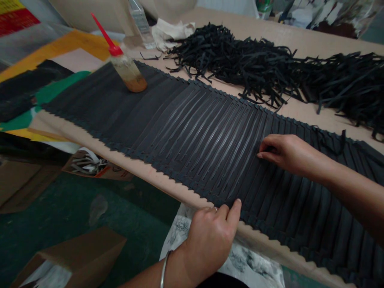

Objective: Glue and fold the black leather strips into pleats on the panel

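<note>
A long row of overlapping black strips (120, 116) with jagged edges lies across the table. Shiny lines of what looks like glue run over its middle part. My left hand (214, 232), with a ring and a bracelet, rests at the row's near edge; its index fingertip touches the strips and the other fingers are curled. My right hand (279, 152) is over the strips, right of the shiny lines, its thumb and fingers drawn together; whatever they hold, if anything, is hidden. A squeeze bottle (127, 70) with a red nozzle and brown liquid stands on the row's left part.
Loose black strips (255, 64) are heaped along the table's (324, 40) far side. Behind the squeeze bottle are a clear bottle (142, 26) and a white cloth (171, 32). Coloured sheets (60, 86) lie at the left. Cardboard boxes (87, 248) stand below the near edge.
</note>
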Demonstrator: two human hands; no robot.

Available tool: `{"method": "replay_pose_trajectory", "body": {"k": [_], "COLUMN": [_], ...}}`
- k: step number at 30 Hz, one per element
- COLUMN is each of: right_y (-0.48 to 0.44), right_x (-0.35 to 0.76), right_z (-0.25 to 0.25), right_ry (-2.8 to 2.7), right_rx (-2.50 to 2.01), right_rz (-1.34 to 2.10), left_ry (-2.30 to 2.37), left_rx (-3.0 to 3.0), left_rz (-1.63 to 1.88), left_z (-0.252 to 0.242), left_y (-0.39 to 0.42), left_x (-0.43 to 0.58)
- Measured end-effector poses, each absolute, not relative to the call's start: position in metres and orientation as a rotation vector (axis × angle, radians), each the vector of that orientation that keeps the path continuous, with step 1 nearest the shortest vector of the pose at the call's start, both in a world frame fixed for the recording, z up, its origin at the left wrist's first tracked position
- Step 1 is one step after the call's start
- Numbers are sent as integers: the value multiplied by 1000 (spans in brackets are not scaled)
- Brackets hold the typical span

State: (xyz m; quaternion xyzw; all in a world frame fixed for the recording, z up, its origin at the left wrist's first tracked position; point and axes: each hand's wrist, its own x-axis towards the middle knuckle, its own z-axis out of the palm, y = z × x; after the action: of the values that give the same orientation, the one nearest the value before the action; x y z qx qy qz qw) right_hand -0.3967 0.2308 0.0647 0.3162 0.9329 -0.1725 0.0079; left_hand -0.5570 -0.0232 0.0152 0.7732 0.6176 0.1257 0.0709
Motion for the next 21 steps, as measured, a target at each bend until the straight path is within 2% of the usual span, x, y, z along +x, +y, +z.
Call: {"method": "replay_pose_trajectory", "body": {"k": [11,21], "right_y": [271,334], "right_x": [-388,-386], "right_z": [66,52], "right_ry": [2975,2931], "right_rx": [982,1081], "right_rz": [-431,-529], "left_ry": [1849,1875], "left_rx": [2352,2486], "left_rz": [433,609], "left_z": [13,2], "left_y": [-22,-16], "left_x": [-558,-563]}}
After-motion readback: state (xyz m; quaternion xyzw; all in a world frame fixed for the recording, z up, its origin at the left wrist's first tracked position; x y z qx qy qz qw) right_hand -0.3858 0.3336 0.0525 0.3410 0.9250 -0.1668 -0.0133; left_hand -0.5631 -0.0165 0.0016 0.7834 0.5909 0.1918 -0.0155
